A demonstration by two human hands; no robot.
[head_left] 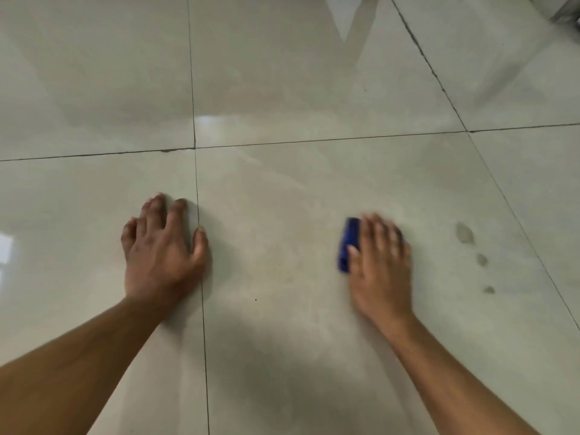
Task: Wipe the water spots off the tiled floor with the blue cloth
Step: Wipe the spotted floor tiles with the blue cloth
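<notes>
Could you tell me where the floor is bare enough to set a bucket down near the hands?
Bare tile lies between the left hand and the blue cloth under the right hand, and beyond the cross grout line. Right of the cloth, three water spots occupy the tile.

pale tiled floor (282, 89) bears both hands, blue cloth (347, 243), three water spots (464, 232).

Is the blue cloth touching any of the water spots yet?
Apart. The head view shows the blue cloth under the right hand, with bare tile between that hand and the water spots further right.
</notes>
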